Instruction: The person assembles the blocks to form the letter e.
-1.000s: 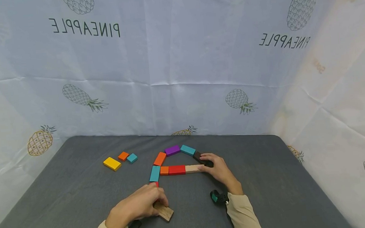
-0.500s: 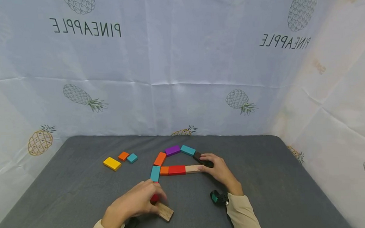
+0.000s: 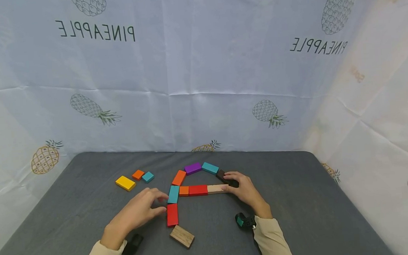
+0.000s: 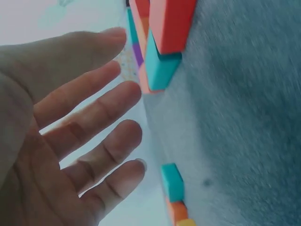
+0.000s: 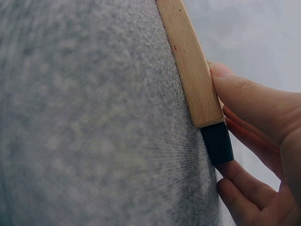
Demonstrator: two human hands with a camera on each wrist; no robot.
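Note:
My left hand [image 3: 138, 211], fingers spread and slightly bent, holds nothing beside the red block [image 3: 172, 215] at the lower left of a block outline. A brown wooden block [image 3: 182, 236] lies slanted just below that red block. My right hand [image 3: 244, 188] is at the outline's right side. Its fingers curl round the black block [image 3: 222, 175], whose far end shows past the fingertips. In the right wrist view, its thumb lies against the pale wooden block [image 5: 195, 70], right where this meets the black block [image 5: 218, 142].
The outline continues with teal [image 3: 173, 194], orange [image 3: 179, 178], purple [image 3: 193, 168] and teal [image 3: 210, 167] blocks. An orange block [image 3: 183, 191] and a red block [image 3: 197, 190] form its crossbar. Yellow [image 3: 125, 183], orange [image 3: 138, 174] and teal [image 3: 148, 177] blocks lie apart at left.
My left hand has let go of the brown wooden block and moved up and left, uncovering the red block. The right hand has stayed in place.

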